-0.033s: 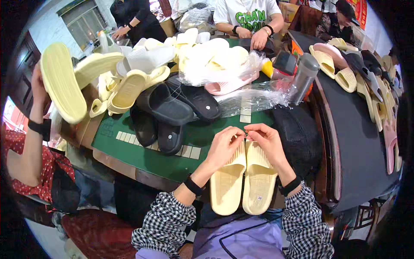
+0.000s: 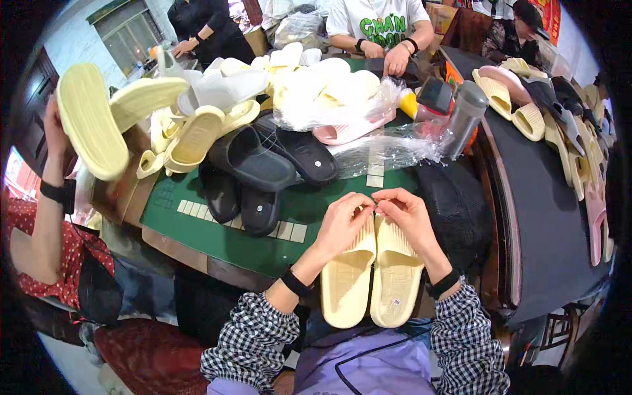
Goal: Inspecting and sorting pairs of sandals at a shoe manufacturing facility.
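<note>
Presently, both hands are in a fine pinch: thumb and forefinger of the left hand (image 2: pixel 345 220) and of the right hand (image 2: pixel 405 214) meet tip to tip, apparently gripping a thin dark piece (image 2: pixel 376 203) too small to identify. The grip sits over the inner edges of the pair of cream slippers (image 2: pixel 395 289), the landmark for this report. The pair lies directly beneath the hands, side by side, straps under the palms and heels toward the body.

Recommended practice: keep both pinches close together, let the wrists bear lightly near the straps, and pull evenly so that neither slipper twists. The heels appear to project past the table's near edge; their support cannot be confirmed, so downward pressure should, in my judgement, stay slight.

Left of and beyond the pair, black slides (image 2: pixel 257 161) rest on a green mat (image 2: pixel 257 253). Directly beyond the pair lies clear plastic wrap (image 2: pixel 395 151), best kept off the fingers; right of it, near the right wrist, a black mesh bag (image 2: pixel 454 210).
</note>
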Demonstrator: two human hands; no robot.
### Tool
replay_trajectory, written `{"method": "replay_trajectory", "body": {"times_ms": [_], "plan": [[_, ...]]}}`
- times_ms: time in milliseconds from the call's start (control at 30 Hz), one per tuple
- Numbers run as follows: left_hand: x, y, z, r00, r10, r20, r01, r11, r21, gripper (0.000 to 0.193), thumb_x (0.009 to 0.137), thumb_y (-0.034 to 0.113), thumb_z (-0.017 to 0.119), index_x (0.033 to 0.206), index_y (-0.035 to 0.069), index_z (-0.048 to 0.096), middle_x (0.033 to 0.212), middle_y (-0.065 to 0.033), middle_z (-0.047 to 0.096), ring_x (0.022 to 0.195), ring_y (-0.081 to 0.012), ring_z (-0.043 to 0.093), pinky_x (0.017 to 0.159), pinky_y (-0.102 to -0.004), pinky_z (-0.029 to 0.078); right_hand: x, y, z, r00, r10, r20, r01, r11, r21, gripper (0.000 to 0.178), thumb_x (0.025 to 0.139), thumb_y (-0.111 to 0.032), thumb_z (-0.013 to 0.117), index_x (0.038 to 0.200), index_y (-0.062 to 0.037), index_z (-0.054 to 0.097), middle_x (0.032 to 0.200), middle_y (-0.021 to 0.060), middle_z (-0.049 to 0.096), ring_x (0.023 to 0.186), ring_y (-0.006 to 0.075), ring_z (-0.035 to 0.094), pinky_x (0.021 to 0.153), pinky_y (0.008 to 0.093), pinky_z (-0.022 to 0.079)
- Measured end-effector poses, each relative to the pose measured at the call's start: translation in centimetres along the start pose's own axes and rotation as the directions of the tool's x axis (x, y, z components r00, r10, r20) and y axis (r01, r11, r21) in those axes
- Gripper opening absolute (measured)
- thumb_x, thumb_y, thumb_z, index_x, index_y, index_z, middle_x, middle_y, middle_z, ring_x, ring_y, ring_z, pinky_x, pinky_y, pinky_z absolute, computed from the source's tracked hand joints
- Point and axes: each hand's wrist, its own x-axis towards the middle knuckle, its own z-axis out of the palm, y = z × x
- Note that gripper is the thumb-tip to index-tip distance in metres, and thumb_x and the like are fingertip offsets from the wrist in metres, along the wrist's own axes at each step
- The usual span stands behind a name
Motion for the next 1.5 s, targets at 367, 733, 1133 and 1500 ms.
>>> {"method": "replay_trajectory", "body": {"times_ms": [367, 733, 1133, 1500], "plan": [[-0.13, -0.24, 0.13, 0.999, 0.024, -0.049, -0.019, 0.994, 0.106, 0.008, 0.085, 0.005, 0.063, 0.092, 0.002, 0.065, 0.087, -0.0092, 0.064, 0.082, -0.0226, 0.060, 0.072, -0.0339, 0.048, 0.37, 0.71, -0.25, 0.993, -0.055, -0.104, 0.072, 0.984, 0.163, 0.015, 0.092, -0.005, 0.062, 0.106, -0.0010, 0.064, 0.090, 0.0015, 0.064, 0.079, 0.0071, 0.061, 0.074, 0.0211, 0.051], [-0.22, -0.44, 0.11, 0.994, 0.088, -0.072, -0.076, 0.984, 0.162, 0.007, 0.083, 0.006, 0.063, 0.089, 0.003, 0.063, 0.088, -0.0097, 0.061, 0.086, -0.0296, 0.056, 0.078, -0.0392, 0.045, 0.34, 0.73, -0.04, 0.996, -0.052, -0.074, 0.062, 0.989, 0.131, 0.010, 0.090, -0.003, 0.063, 0.099, -0.0011, 0.060, 0.090, 0.0012, 0.061, 0.078, 0.0082, 0.061, 0.070, 0.0222, 0.051], [-0.24, -0.12, 0.11, 0.993, 0.093, -0.075, -0.081, 0.985, 0.153, 0.006, 0.082, 0.006, 0.063, 0.088, 0.004, 0.063, 0.087, -0.0094, 0.061, 0.087, -0.0290, 0.056, 0.080, -0.0392, 0.045, 0.16, 1.18, 0.13, 0.991, -0.131, -0.008, 0.130, 0.989, -0.064, 0.010, 0.088, -0.003, 0.065, 0.098, -0.0014, 0.068, 0.090, 0.0008, 0.064, 0.078, 0.0088, 0.062, 0.071, 0.0229, 0.050], [-0.30, -0.08, 0.08, 0.997, 0.045, -0.066, -0.033, 0.985, 0.171, 0.011, 0.081, 0.001, 0.062, 0.092, 0.002, 0.064, 0.089, -0.0112, 0.062, 0.089, -0.0289, 0.058, 0.081, -0.0380, 0.046, -0.10, 0.38, -0.01, 0.999, -0.042, -0.032, 0.040, 0.997, -0.072, 0.011, 0.091, -0.004, 0.063, 0.101, -0.0020, 0.065, 0.093, 0.0014, 0.063, 0.080, 0.0080, 0.061, 0.073, 0.0216, 0.049]]}}
